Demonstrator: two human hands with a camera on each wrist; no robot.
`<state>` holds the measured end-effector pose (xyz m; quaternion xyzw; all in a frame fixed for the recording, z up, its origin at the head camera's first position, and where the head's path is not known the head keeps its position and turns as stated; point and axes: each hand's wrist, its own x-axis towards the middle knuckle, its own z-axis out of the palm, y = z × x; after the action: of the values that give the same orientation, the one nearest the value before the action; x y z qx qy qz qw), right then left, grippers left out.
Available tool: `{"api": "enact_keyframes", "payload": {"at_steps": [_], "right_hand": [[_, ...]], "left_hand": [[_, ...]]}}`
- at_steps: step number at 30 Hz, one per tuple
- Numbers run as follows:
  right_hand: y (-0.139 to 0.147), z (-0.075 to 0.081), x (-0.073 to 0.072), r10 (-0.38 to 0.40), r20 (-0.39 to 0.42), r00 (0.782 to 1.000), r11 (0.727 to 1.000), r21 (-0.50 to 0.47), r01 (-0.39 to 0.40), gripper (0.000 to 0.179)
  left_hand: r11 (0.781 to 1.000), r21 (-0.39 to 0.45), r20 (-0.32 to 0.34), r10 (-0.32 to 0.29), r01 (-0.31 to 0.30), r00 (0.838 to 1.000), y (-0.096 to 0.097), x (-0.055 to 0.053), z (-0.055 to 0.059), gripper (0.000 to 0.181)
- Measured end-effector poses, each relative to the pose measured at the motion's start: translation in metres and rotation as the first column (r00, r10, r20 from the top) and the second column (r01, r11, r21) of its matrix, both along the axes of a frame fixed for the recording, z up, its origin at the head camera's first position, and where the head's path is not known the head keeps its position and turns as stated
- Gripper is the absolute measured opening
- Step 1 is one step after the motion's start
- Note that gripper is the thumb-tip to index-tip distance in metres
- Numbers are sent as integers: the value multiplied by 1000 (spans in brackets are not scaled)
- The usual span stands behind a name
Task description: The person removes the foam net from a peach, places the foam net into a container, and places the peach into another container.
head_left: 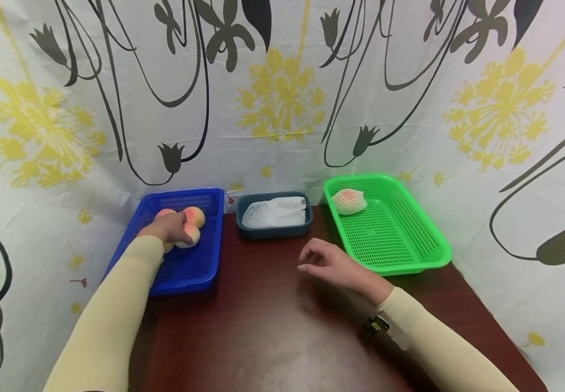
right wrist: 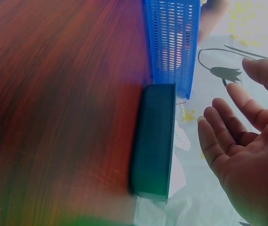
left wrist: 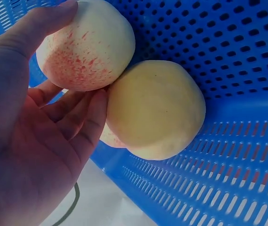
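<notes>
My left hand (head_left: 166, 227) reaches into the blue basket (head_left: 199, 275). It holds a pale, red-flecked peach (left wrist: 89, 52) with the thumb on one side and the fingers on the other. Against that fruit lies a yellowish peach (left wrist: 157, 110), right at the fingertips in the left wrist view. More peaches sit partly hidden behind the hand. Over the table, to the left of the green basket (head_left: 395, 269), my right hand (head_left: 331, 265) hovers with loosely bent fingers and holds nothing. A peach in a white foam net (head_left: 349, 202) rests in the green basket's far left corner.
Between the two baskets, at the back of the dark red wooden table (head_left: 262, 305), stands a small dark teal tray (head_left: 274, 233) with white foam nets (head_left: 274, 212) in it. A patterned curtain (head_left: 282, 158) hangs close behind and at both sides.
</notes>
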<state>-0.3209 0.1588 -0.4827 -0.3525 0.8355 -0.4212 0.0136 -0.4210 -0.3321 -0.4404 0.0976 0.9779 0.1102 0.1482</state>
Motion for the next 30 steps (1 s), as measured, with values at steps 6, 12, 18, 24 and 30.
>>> {"api": "enact_keyframes", "payload": {"at_steps": [6,12,18,24,30], "right_hand": [[-1,1,1,5,10,1000,1000,11,-5,19],[-2,1,2,23,23,999,1000,11,-23,20],[-2,0,2,25,22,999,1000,8,-25,19],[-3,0,4,32,19,999,999,5,-32,21],[-1,3,4,5,9,1000,1000,3,-5,19]], "left_hand": [[998,-60,-6,-11,10,1000,7,5,2,76],[998,-55,6,13,-13,1000,8,7,0,75],[999,-31,10,33,-33,999,6,6,-3,81],[1000,-10,-9,6,-6,1000,6,11,4,77],[988,154,-134,32,-11,990,16,24,29,69]]}}
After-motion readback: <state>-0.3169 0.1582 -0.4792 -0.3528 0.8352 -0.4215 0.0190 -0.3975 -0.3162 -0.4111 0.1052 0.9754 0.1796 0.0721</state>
